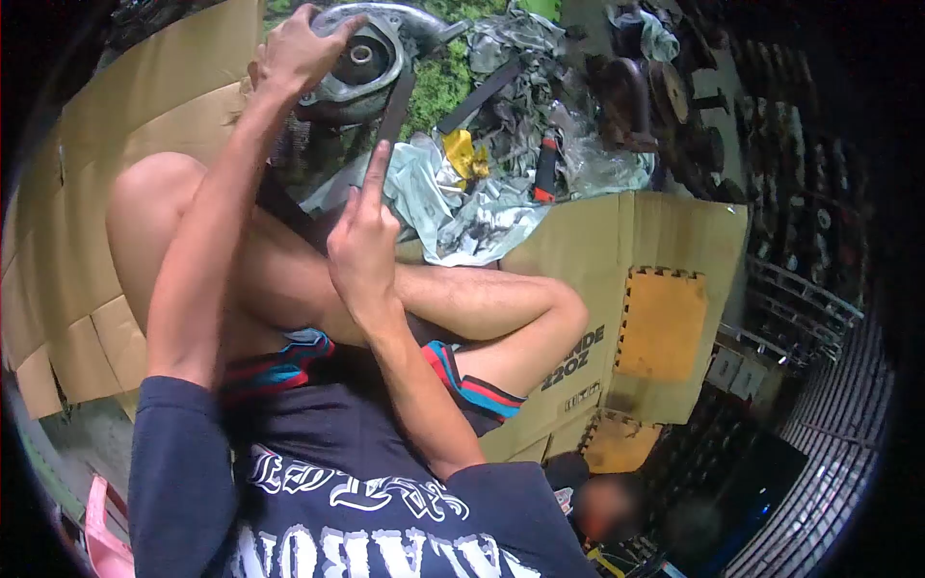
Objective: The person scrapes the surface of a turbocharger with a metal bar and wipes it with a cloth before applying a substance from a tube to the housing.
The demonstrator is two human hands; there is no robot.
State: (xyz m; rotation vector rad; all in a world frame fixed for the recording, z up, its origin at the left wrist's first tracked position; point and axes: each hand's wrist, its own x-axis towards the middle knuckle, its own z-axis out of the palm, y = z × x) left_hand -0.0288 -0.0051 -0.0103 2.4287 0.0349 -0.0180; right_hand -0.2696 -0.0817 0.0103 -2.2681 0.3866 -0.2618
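My left hand [297, 50] is at the rim of a round grey metal housing [387, 72], its thumb reaching over the edge. The housing has a round bore in its middle. My right hand [363, 236] is closed, with its index finger stretched along a flat dark strip-like tool [397, 104]. That tool points up towards the right side of the housing; its lower end is hidden by my hand. Right of my fingers lie crumpled pale plastic sheets [419, 183] and a yellow wrapper [464, 154].
A red and black handle-like tool [546, 171] and a dark flat bar [479, 94] lie among plastic scraps. Flattened cardboard [568, 241] is under my crossed legs, with an orange foam mat [660, 323]. Greasy metal parts [641, 101] stand at the upper right. Another person [607, 506] is at the bottom right.
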